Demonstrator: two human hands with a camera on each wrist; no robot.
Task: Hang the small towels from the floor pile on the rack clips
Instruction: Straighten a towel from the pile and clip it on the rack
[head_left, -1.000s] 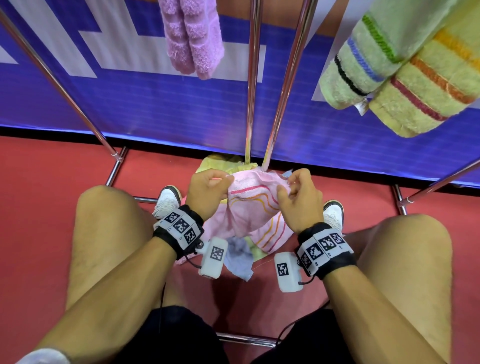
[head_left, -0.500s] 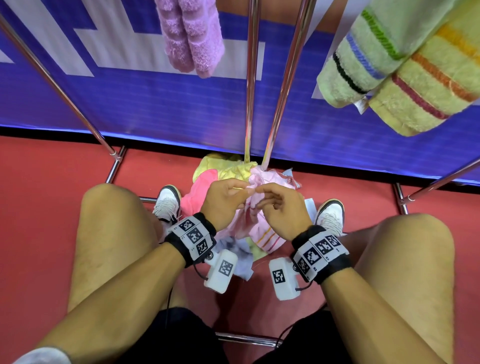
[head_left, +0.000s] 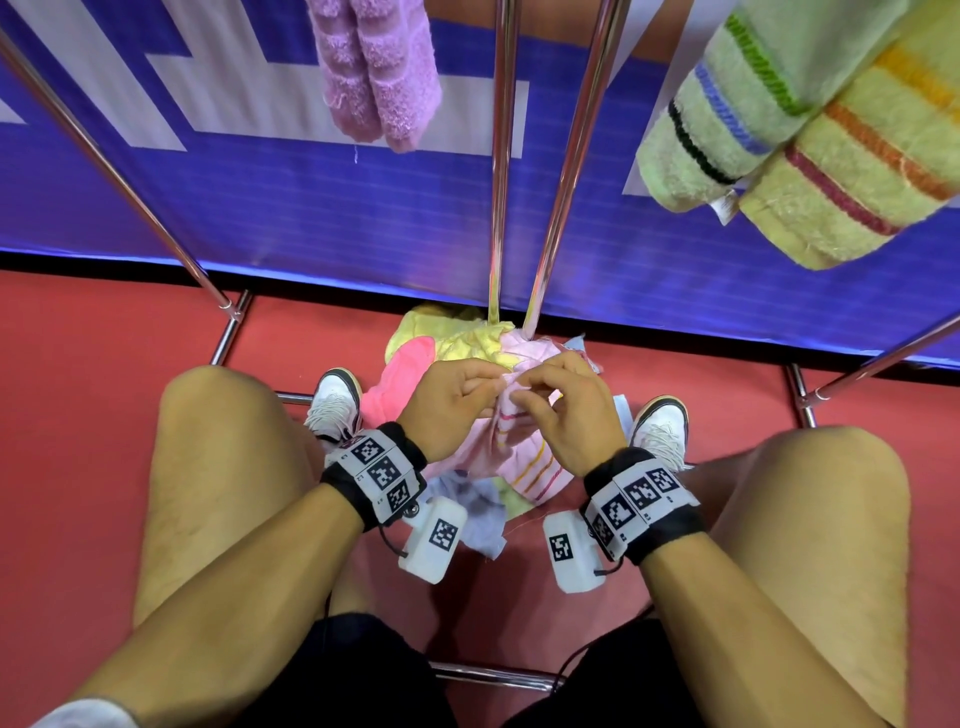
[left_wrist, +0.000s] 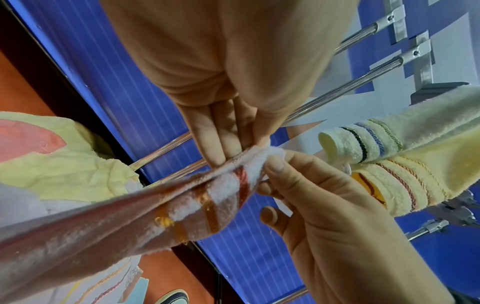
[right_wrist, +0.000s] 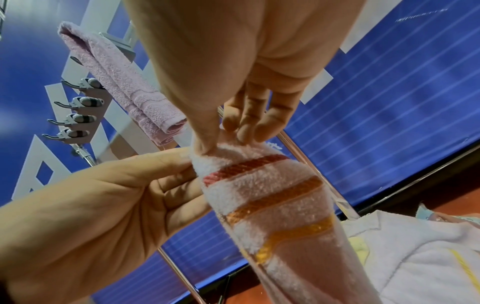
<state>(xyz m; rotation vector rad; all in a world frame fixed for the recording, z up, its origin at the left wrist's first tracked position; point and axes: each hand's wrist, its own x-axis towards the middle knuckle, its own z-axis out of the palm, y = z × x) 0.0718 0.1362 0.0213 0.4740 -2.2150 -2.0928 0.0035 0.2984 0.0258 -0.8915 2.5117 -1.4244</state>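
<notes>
Pinching one bunched corner of the pink striped towel (head_left: 524, 457) between them, the left hand (head_left: 451, 410) and right hand (head_left: 563, 415) gather a narrow tab, probably for a clip (right_wrist: 78, 118) overhead; the floor pile (head_left: 447, 338) lies just beyond the hands.

red floor (head_left: 104, 415) | on it: towel pile (head_left: 457, 338), rack base tubes (head_left: 228, 332), two white shoes (head_left: 335, 400)

The striped towels (head_left: 810, 130) on the rack are cut off by the frame's top edge.
</notes>
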